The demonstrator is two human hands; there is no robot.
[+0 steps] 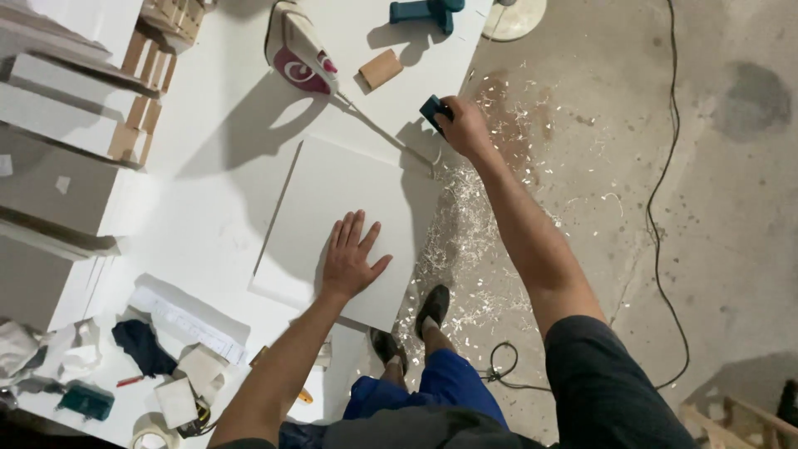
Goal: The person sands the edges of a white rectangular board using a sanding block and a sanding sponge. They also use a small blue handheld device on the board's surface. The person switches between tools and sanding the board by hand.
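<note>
The left hand (349, 258) lies flat, palm down, fingers spread and pointing away from the body, its forearm bare. The right arm reaches far forward, nearly straight, and the right hand (462, 126) is curled closed in a grip.

1. Lighting was bright and hard, falling from above and from the right of frame; shadows ran leftward and toward the viewer.
2. The white counter (208, 208) was near overexposure, with surface detail washed out around the white panel (341, 224).
3. The iron (301, 58) cast a long, sharp-edged shadow across the counter.
4. The left hand (351, 256) and right hand (461, 125) each threw dense shadows onto the panel and counter edge.
5. The concrete floor (706, 208) was evenly and more dimly lit.
6. Wide-angle distortion bent the frame edges; the lower foreground was soft and dark.
</note>
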